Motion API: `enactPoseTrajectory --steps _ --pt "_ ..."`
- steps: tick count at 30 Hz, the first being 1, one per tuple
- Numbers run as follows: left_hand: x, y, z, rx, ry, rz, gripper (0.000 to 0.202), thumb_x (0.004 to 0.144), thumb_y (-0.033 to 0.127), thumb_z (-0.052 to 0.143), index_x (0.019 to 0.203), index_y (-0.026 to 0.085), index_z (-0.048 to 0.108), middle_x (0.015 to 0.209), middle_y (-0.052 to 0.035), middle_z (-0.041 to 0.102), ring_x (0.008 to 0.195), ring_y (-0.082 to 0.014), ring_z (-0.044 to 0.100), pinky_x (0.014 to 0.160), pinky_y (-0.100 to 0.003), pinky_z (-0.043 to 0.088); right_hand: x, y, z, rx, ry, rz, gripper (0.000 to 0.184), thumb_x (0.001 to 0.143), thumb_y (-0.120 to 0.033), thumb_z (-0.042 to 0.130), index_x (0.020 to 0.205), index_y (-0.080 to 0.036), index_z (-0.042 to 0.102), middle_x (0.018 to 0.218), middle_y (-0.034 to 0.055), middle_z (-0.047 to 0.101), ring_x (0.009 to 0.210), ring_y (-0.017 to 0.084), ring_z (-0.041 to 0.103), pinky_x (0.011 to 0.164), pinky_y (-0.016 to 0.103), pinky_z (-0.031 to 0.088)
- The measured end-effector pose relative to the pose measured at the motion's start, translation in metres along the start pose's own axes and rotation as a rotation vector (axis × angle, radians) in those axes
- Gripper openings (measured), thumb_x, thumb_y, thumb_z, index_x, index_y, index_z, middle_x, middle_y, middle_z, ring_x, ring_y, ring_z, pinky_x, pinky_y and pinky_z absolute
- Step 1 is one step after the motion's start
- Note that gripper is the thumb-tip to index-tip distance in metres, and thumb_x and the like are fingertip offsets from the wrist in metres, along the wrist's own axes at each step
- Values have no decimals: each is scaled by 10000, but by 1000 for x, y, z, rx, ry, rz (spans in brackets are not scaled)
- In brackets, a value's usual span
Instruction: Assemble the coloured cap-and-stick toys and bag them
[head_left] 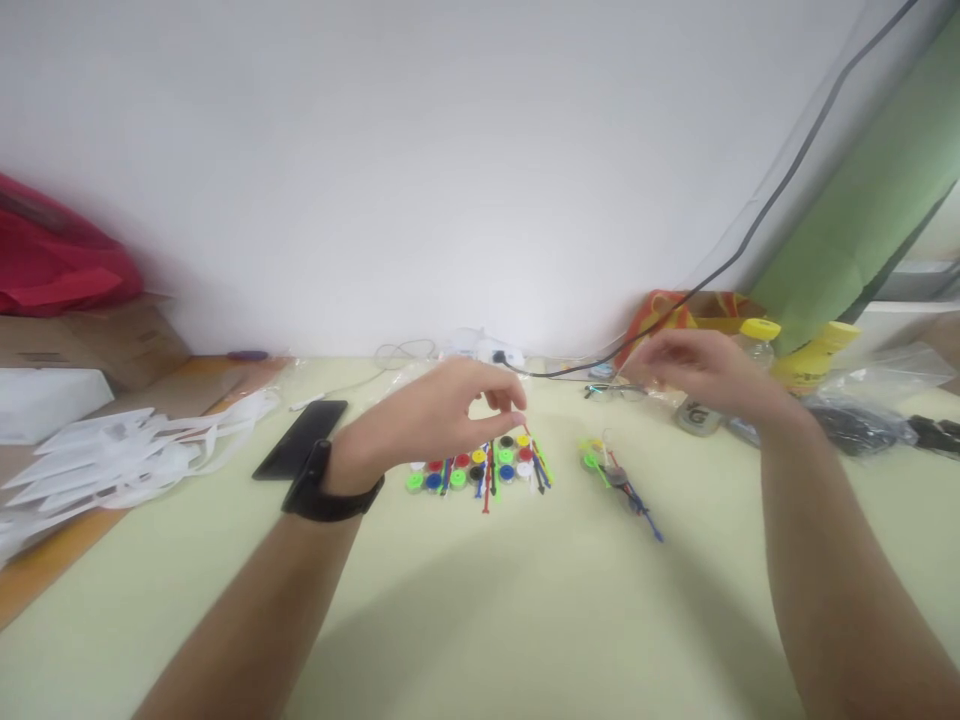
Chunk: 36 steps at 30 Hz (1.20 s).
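Note:
My left hand [465, 400], with a black watch [319, 490] on its wrist, hovers over the coloured pieces with thumb and fingertips closed. The end of a thin red stick [527, 430] shows right at those fingertips; I cannot tell if it is gripped. Below lie rows of small round discs [461, 478] in several colours, with arrow-ended plastic sticks [487, 480] across them. My right hand [697, 370] is raised at the right, fingers pinched together near a pair of glasses [615, 390]; what they hold is too faint to name.
A tangled bunch of coloured plastic sticks [619, 480] lies right of the discs. Left are a black phone [300, 440] and white straps [112, 470]. Yellow-capped bottles [814, 360] and a clear bag [885, 400] stand right. A dark cable [750, 230] runs along the wall.

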<state>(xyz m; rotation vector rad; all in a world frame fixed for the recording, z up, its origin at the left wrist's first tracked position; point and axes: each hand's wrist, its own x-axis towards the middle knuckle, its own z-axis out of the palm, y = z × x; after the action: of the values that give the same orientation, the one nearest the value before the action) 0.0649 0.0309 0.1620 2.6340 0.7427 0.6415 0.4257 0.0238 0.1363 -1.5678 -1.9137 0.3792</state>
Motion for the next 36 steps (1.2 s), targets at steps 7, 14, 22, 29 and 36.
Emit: enactPoseTrajectory --steps 7,14,22,29,36 --pt "0 -2 2 -20 -1 8 156 939 340 638 919 243 758 921 -27 771 867 -191 717 727 -290 539 16 35 18 350 413 148 290 897 -467 662 1067 -243 733 1071 116 767 1017 334 721 882 456 605" --pt "1 -6 3 -7 -31 3 153 944 352 649 940 249 763 946 -32 772 857 -192 712 776 -305 536 23 47 43 278 71 226 801 951 -637 570 1617 -253 346 1494 121 590 1259 311 641 1046 426 537" --pt "2 -8 5 25 -89 3 180 969 347 611 978 245 759 980 -40 770 849 -185 705 713 -282 504 27 31 66 -94 -576 45 359 834 -543 700 903 -191 724 966 93 767 872 260 698 717 312 526" --pt "2 -9 5 30 -86 -22 201 971 384 610 982 241 751 1001 -35 762 877 -192 692 769 -302 503 28 28 102 -327 -782 89 125 679 -305 730 712 -193 686 727 34 695 666 195 620 557 279 388" --pt "2 -4 8 4 -70 -47 186 967 361 625 1001 227 749 992 -33 758 905 -198 689 801 -309 511 23 36 75 -272 -693 97 150 787 -270 651 681 -200 571 699 20 635 626 167 553 541 279 354"
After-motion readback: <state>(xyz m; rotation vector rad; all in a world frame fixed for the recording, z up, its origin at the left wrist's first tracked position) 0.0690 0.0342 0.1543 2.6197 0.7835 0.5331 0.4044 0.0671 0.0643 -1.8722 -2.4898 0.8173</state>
